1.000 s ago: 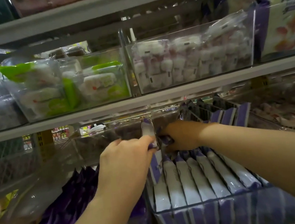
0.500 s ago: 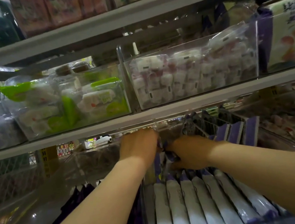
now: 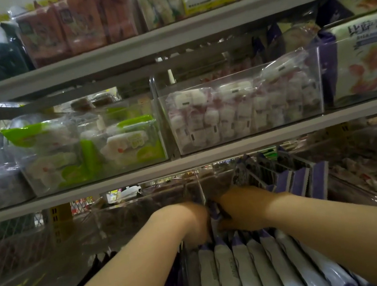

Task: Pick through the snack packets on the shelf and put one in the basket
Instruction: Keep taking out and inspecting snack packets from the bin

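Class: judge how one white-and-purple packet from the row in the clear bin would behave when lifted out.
Probably light and slightly floppy: the white-and-purple packets look thin and flat. Their glossy film may be slippery. Packed tightly side by side, neighbours might drag up.

Blur smears the left hand [image 3: 190, 223]; packets [image 3: 247, 270] hide the right hand [image 3: 244, 209]'s grip

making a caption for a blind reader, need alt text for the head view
A left hand and right hand reach among purple-and-white packets in a low bin; their grips are blurred. Above sit green snacks and pink snacks.
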The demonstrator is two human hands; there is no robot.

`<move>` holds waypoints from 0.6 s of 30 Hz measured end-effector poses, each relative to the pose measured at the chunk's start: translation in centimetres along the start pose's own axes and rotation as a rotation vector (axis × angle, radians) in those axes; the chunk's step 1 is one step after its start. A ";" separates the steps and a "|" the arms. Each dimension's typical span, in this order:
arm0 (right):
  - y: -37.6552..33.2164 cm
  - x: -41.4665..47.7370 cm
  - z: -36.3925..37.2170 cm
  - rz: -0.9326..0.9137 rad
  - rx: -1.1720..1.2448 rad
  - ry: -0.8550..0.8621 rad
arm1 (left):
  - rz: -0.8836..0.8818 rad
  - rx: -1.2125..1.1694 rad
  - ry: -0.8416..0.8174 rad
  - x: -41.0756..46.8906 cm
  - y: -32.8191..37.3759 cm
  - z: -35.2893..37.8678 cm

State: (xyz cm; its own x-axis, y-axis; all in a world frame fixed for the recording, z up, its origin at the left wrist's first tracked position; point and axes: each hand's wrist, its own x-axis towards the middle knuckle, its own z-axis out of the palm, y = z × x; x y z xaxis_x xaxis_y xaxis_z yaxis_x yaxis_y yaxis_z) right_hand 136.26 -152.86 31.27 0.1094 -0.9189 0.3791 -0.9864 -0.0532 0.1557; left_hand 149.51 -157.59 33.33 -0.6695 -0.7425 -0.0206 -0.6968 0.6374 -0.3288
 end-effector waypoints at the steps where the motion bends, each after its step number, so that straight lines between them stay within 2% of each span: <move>1: 0.1 -0.1 -0.2 0.014 0.005 -0.010 | 0.003 -0.022 0.002 0.0 0.1 -0.1; 3: 0.2 -0.3 -0.7 0.039 0.000 -0.006 | -0.001 -0.102 0.079 0.3 -0.3 0.2; 6: 0.4 -0.8 -1.5 0.032 -0.061 0.024 | -0.008 -0.307 0.330 0.4 -0.6 1.1; 8: 0.5 -1.1 -1.9 0.005 -0.054 -0.026 | 0.063 -0.437 0.438 -0.1 -0.6 1.3; 10: 0.3 -1.2 -2.0 -0.039 -0.002 -0.097 | 0.103 -0.437 0.390 -0.4 -0.7 1.5; 13: -0.4 -0.8 -1.5 -0.083 0.020 -0.195 | 0.037 -0.326 0.249 -0.8 -1.0 1.6; 18: -1.1 0.4 -1.5 -0.061 -0.050 -0.243 | -0.014 -0.141 0.205 -1.0 -0.5 1.2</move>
State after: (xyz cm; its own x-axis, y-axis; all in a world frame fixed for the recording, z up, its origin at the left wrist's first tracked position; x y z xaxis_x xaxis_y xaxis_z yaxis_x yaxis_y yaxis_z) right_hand 137.61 -152.60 32.59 0.1304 -0.9817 0.1385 -0.9709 -0.0981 0.2186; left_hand 150.83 -157.46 32.37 -0.6880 -0.7033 0.1793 -0.7256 0.6607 -0.1924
